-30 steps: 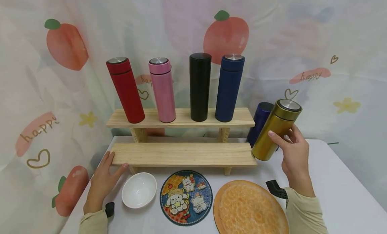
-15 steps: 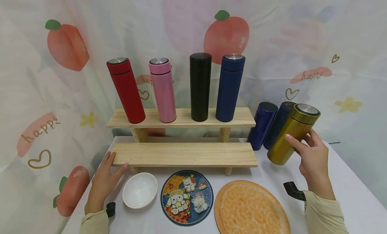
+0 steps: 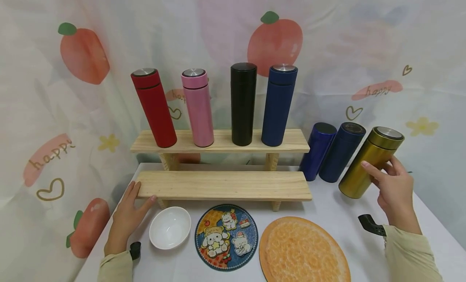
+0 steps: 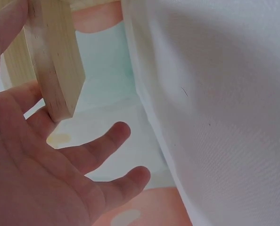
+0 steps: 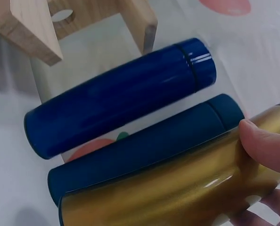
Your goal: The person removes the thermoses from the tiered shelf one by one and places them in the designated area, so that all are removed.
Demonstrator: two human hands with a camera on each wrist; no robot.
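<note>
My right hand (image 3: 391,184) grips a gold flask (image 3: 369,163) at the right of the white table; its base is low by the tabletop, beside two dark blue flasks (image 3: 340,151). In the right wrist view the gold flask (image 5: 177,193) lies against the darker blue flask (image 5: 144,146), with a brighter blue one (image 5: 116,99) beyond. My left hand (image 3: 128,211) rests with straight fingers against the left end of the lower wooden shelf (image 3: 222,185); the left wrist view shows its palm (image 4: 31,165) under that board's end (image 4: 55,61).
The upper shelf (image 3: 295,141) carries a red (image 3: 153,108), a pink (image 3: 198,108), a black (image 3: 242,104) and a navy flask (image 3: 278,106). In front lie a white bowl (image 3: 170,227), a cartoon coaster (image 3: 226,237) and an orange plate (image 3: 303,251). A printed curtain (image 3: 400,51) hangs behind.
My right hand has carried the gold flask rightward and down, from beside the shelf's right end to a place right of the two blue flasks. The left hand has stayed put.
</note>
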